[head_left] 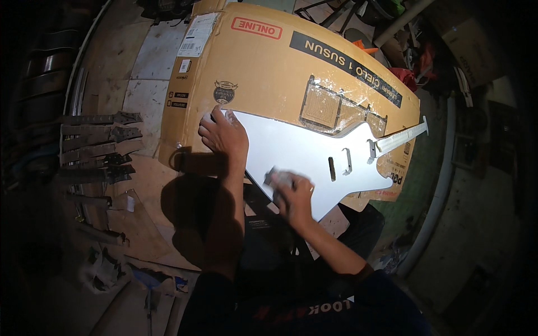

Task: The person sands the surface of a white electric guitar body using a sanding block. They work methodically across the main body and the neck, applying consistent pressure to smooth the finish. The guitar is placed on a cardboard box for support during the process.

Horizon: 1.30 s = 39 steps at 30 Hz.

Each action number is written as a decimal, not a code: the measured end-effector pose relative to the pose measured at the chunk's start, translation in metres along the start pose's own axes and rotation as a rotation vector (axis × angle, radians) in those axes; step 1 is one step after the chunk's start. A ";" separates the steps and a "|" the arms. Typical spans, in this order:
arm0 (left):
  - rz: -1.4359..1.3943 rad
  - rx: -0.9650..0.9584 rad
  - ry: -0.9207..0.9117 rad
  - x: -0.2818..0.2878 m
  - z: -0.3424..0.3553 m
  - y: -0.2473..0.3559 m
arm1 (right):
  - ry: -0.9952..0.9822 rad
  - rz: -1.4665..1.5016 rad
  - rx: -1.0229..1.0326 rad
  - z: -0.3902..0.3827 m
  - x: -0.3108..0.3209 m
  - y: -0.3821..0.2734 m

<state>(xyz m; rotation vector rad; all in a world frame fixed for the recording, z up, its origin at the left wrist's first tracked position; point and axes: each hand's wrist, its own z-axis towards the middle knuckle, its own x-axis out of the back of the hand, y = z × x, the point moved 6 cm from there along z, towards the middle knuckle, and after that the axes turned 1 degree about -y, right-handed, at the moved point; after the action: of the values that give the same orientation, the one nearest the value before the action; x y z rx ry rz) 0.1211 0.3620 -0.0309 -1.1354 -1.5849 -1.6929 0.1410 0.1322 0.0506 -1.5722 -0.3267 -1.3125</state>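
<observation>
A white, angular electric guitar body (pixel 297 148) lies across my lap and over a large flattened cardboard box (pixel 252 67). Its neck (pixel 402 139) points to the far right, and dark slots and cutouts show in its face. My left hand (pixel 225 133) grips the body's upper left corner, fingers curled over the edge. Near the lower left edge, my right hand (pixel 292 196) is closed round a small grey sanding pad (pixel 273 177), pressed to the white surface. Motion blurs the pad and fingertips, so its exact shape is unclear.
Several guitar necks (pixel 103 140) lie in a row at the left. Tiles and boards (pixel 148 98) cover the floor. A pale pipe (pixel 434 218) runs along the right side. Clutter with an orange item (pixel 364 47) and red cloth (pixel 404 77) lies beyond the cardboard.
</observation>
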 end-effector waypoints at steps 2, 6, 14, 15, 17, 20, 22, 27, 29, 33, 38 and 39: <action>-0.025 -0.008 -0.004 0.000 -0.001 -0.001 | -0.100 -0.006 0.032 -0.001 -0.003 0.001; -0.043 -0.042 0.021 0.005 0.000 -0.008 | 0.071 -0.058 -0.099 0.093 0.021 0.039; -0.097 0.000 0.001 -0.001 0.000 -0.008 | -0.063 0.014 0.059 0.024 -0.009 -0.012; -0.103 -0.006 0.009 -0.001 0.001 -0.008 | -0.079 0.002 0.094 0.033 -0.010 -0.001; -0.116 -0.021 0.026 0.001 0.002 -0.008 | -0.051 -0.041 -0.015 0.068 -0.008 0.029; -0.123 -0.029 0.067 0.003 0.003 -0.008 | 0.172 -0.014 -0.114 0.118 0.016 0.033; -0.144 0.011 0.056 0.002 0.003 -0.008 | 0.142 -0.050 -0.102 0.097 0.000 0.024; -0.203 0.053 0.003 0.001 0.002 -0.013 | -0.117 0.006 0.080 0.037 -0.015 -0.012; -0.213 0.039 0.007 0.001 0.004 -0.014 | -0.023 -0.056 0.028 0.072 -0.014 0.010; -0.186 0.007 0.002 0.004 0.004 -0.009 | 0.155 -0.012 -0.123 0.114 0.008 0.032; -0.151 0.007 -0.010 0.004 0.004 -0.005 | -0.086 0.039 0.028 -0.001 -0.008 -0.005; -0.149 0.001 -0.008 0.005 0.001 -0.006 | -0.101 0.062 0.057 -0.002 -0.008 0.001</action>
<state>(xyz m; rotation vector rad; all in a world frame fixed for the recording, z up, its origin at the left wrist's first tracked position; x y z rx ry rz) 0.1144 0.3648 -0.0299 -1.0472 -1.7125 -1.7829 0.1373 0.1332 0.0431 -1.5915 -0.3722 -1.1690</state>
